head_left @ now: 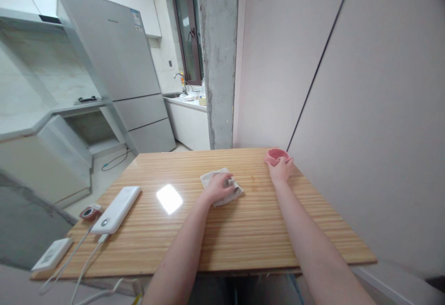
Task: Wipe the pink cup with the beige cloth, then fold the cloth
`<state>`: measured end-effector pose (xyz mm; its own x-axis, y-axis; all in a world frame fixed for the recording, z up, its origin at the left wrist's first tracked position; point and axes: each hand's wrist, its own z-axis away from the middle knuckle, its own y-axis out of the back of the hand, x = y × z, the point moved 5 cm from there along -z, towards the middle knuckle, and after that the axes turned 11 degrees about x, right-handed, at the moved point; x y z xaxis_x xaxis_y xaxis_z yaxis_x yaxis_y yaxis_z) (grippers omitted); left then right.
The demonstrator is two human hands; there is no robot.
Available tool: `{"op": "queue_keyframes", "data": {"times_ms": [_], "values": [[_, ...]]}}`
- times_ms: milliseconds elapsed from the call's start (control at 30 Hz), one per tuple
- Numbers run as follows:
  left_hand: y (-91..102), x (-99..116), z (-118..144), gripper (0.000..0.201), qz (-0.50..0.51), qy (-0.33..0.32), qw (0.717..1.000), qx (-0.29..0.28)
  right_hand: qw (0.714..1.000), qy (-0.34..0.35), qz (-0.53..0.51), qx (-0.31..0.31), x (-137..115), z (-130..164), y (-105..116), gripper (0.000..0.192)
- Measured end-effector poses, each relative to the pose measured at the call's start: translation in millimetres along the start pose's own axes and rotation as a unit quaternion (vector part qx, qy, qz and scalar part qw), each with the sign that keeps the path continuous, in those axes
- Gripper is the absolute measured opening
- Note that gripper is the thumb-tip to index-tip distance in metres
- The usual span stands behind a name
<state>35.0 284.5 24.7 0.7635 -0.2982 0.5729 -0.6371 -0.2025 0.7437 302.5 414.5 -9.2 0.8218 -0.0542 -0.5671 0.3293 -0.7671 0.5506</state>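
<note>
My left hand rests on a light grey cloth that lies on the wooden table, its fingers curled into the fabric. Around the hand the cloth's edges spread out flat. At the far right corner of the table, my right hand grips the near side of a pink bowl. The thumb and fingers are on the bowl's rim and wall. The bowl stands close to the wall, and its inside shows only in part.
On the left of the wooden table lie a white power bank with a cable, a small reddish round object and a white power strip. A pale wall runs along the right side. A fridge stands beyond.
</note>
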Motion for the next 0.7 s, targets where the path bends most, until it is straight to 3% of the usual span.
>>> {"op": "queue_keyframes", "data": {"times_ms": [67,133,200,267,333,400,500,600,700], "values": [[-6.8,3.1,4.3,0.067,-0.03,-0.029,0.997,-0.067,1.0,-0.021,-0.003,0.007,0.4,-0.9,2.3,0.05],[-10.1,4.2,6.3,0.078,-0.046,-0.034,0.994,-0.092,0.999,-0.023,-0.013,0.035,-5.8,-1.6,9.9,0.062],[-9.7,4.6,5.0,0.07,-0.043,-0.03,0.996,-0.078,0.997,0.02,-0.042,0.069,-22.2,-1.1,21.1,0.066],[-6.6,5.1,1.7,0.057,-0.033,-0.025,0.998,-0.041,0.988,0.098,-0.102,0.069,-47.0,4.1,31.1,0.054],[-3.5,5.7,-1.6,0.044,-0.03,-0.026,0.999,-0.007,0.971,0.163,-0.176,0.001,-73.4,16.3,34.6,0.036],[-1.7,6.4,-4.0,0.032,-0.04,-0.03,0.999,0.015,0.946,0.193,-0.221,-0.138,-96.1,36.6,29.3,0.026],[0.7,6.0,-6.2,0.018,-0.058,-0.024,0.997,0.055,0.907,0.211,-0.172,-0.321,-114.6,73.0,17.8,0.017],[-0.3,2.8,-6.2,0.016,-0.074,-0.003,0.995,0.071,0.888,0.222,-0.103,-0.389,-117.3,93.4,12.5,0.011],[-7.9,2.1,-4.1,0.022,-0.091,-0.015,0.995,0.033,0.874,0.237,-0.082,-0.416,-116.0,97.3,11.0,0.025]]}}
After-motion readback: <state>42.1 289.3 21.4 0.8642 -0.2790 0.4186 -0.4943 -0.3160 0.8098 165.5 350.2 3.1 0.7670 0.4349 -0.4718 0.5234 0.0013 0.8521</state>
